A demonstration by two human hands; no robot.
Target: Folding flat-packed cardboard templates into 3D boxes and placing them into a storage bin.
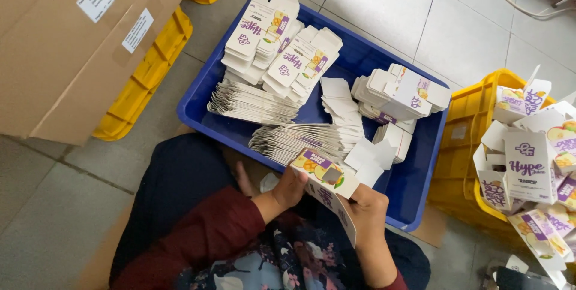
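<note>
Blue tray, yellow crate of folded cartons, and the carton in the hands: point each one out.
Blue tray [420,203]: head view, bare floor near its right wall.
Yellow crate [465,119]: head view, bare left inner wall.
Carton being folded [321,167]: head view, printed top panel, held by left hand [290,189] and right hand [367,209].

Seen from above: left hand [290,187] and right hand [367,206] gripping one small white carton [327,191] with purple and fruit print, just over the near edge of a blue tray [198,101]. Stacks of flat cartons [282,50] across the tray floor. Yellow crate [465,146] of folded cartons beside the tray's right edge; brown cardboard box [66,50] beyond its left edge.
</note>
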